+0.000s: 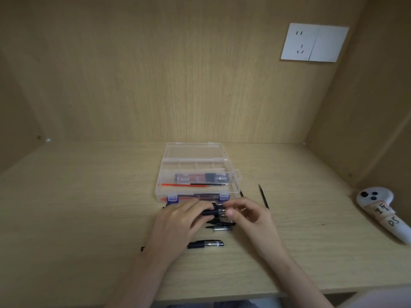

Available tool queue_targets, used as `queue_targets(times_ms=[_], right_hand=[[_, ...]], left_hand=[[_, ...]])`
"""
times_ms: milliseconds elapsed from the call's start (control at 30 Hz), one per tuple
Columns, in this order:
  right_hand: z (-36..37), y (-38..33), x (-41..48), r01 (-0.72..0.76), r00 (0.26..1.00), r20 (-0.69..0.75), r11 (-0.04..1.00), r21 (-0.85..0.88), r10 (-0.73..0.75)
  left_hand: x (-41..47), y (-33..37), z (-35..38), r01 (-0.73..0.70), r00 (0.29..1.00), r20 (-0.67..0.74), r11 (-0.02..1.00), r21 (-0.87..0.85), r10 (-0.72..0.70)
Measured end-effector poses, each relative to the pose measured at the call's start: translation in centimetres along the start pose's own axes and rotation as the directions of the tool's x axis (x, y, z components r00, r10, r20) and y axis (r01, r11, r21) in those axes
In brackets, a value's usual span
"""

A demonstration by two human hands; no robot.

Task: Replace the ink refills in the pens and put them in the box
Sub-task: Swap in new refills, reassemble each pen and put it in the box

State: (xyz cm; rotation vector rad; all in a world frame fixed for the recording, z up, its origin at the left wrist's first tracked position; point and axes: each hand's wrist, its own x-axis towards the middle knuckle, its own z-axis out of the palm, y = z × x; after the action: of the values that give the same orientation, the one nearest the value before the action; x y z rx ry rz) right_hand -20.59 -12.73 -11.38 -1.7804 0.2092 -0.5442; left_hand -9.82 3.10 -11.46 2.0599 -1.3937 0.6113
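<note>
Desk: pale wood, set against a wooden back wall; its near edge is partly cut off by the bottom of the view.
Socket plate: white, on the back wall, far right.
Box: clear plastic, centre of the desk, lid laid open to the far side. Its near wall with two blue latches is partly hidden behind the fingers.
Left hand: fingers curl round the black barrel of the held pen, covering most of it.
Right hand: thumb and forefinger pinch the pen's clear right end; the other fingers hang loosely bent.
Controller: white, at the right edge; the writing on its tape is hard to read.
Pens in box: dark bundle, blurred through the plastic; how many I cannot tell.
Capped pen: black, near side, left end hidden under the left wrist.
Red refill: lies in the box.
Loose refill: dark, right of the box.
Pen parts: small, below the hands, unclear.
</note>
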Motion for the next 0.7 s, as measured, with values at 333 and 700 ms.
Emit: queue_targets(times_ms=[333, 700], right_hand=[[-0.5, -0.1, 0.3, 0.079, 0.996, -0.035, 0.996, 0.042, -0.077], [-2.2, -0.2, -0.6, -0.068, 0.998, -0.024, 0.98, -0.186, 0.064]], left_hand=[[0.0, 0.0, 0.2, 0.001, 1.0, -0.022, 1.0, -0.017, -0.002], [0.1, 0.1, -0.1, 0.088, 0.992, -0.091, 0.996, -0.015, -0.089]])
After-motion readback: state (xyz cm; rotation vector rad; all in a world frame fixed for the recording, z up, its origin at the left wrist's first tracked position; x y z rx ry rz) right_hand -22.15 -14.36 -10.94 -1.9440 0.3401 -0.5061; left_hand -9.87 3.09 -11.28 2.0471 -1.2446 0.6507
